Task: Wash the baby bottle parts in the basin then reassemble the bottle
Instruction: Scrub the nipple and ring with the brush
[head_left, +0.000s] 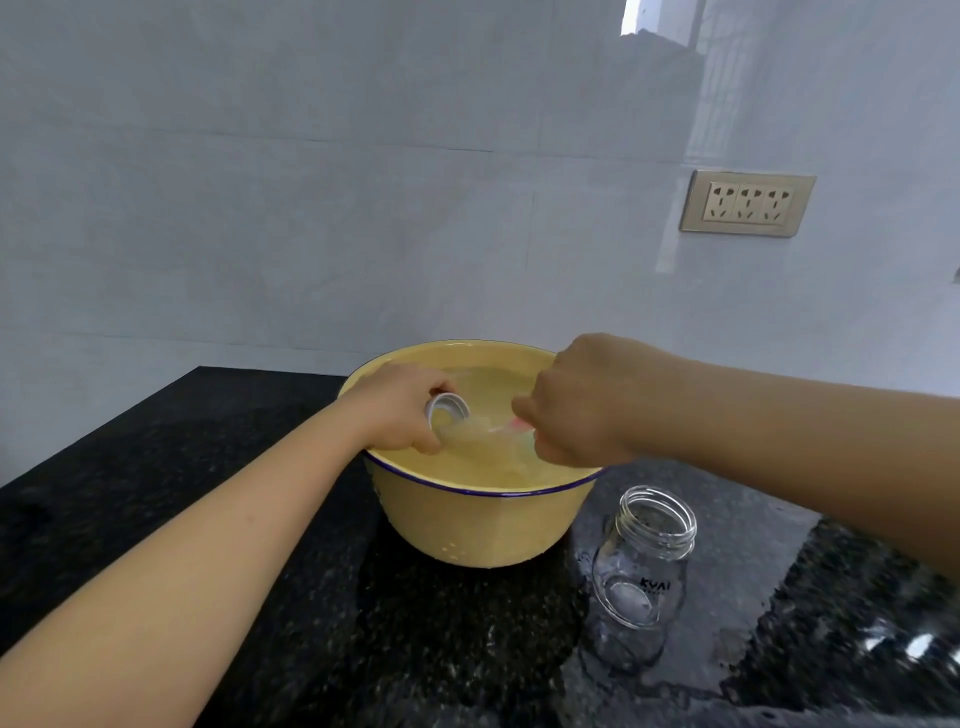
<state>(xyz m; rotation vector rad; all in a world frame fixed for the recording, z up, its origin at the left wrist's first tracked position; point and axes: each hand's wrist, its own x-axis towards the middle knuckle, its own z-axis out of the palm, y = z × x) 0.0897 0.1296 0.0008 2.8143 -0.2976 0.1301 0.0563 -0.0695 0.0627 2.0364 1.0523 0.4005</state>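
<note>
Yellow basin (483, 525): your left hand (400, 410) grips white collar ring (448, 409); your right hand (582, 410), fisted, contents unclear. Glass bottle (641, 577) near right.

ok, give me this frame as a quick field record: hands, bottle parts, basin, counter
left hand: over the basin, grip closed on the white ring
right hand: over the basin, closed on a blurred thin item with a pink part; what it is cannot be told
basin: yellow, dark blue rim, holds water
glass bottle: upright on the counter to the right of the basin, open, no cap, apart from the basin
counter: black speckled stone, wet around the bottle
wall socket: on the tiled wall, right
</note>
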